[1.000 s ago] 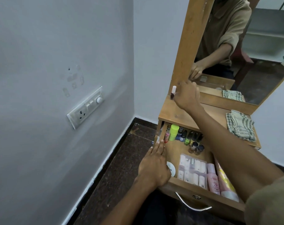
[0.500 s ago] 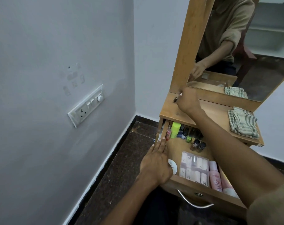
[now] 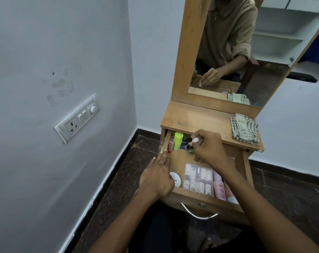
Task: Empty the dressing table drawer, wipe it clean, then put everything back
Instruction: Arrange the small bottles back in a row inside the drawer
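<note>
Right hand (image 3: 208,149) grip pinching a small white-capped bottle (image 3: 194,140) over the open drawer's (image 3: 200,197) back row.

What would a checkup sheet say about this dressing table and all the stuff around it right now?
Surface: wooden tabletop bare apart from a folded checked cloth at its right end.
Job's things: drawer pulled open and full; lime-green bottle and a small red bottle at the back left, clear pouch of small bottles, pink bottle and a round white tin near the front.
Clutter: nothing seen.
Hands: left hand rests flat on the drawer's left edge; right hand pinches a white-capped little bottle over the back row.
Cables: nothing seen.
Surroundings: mirror above, switch plate on the left wall, dark floor.
</note>
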